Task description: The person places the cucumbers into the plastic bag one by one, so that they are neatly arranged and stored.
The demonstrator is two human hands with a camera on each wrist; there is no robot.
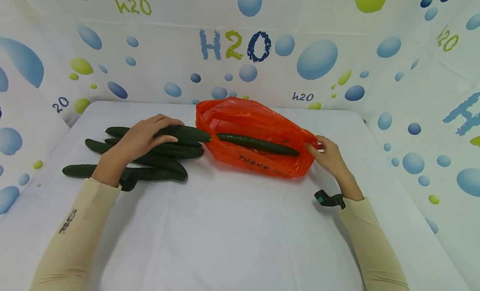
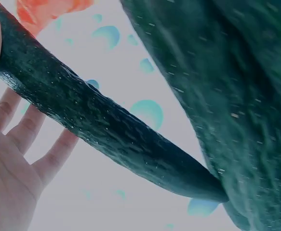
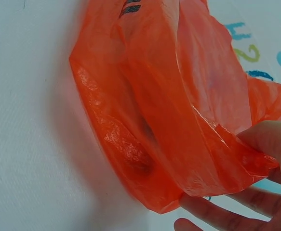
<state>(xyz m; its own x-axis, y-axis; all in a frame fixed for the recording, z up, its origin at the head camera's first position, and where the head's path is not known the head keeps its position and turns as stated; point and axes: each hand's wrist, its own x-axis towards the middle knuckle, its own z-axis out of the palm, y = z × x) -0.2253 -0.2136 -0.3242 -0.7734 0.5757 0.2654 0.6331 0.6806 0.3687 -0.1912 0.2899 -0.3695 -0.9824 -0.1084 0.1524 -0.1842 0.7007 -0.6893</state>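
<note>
Presently: left hand (image 1: pixel 144 134) curled round cucumber (image 1: pixel 187 134), tip by left edge of bag (image 1: pixel 232 154) | right hand (image 1: pixel 331 155) half open, pinching bag's right edge | second cucumber (image 1: pixel 258 144) inside bag | best hold rim high, feed tip-first alongside, avoid snagging film.

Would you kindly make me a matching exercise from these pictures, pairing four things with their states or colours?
1. Left hand
2. Right hand
3. Bag
4. Sleeves

A. Beige
B. Holding the bag's edge
C. Orange-red, with dark lettering
D. Gripping a cucumber

Right pairs: 1-D; 2-B; 3-C; 4-A
</note>
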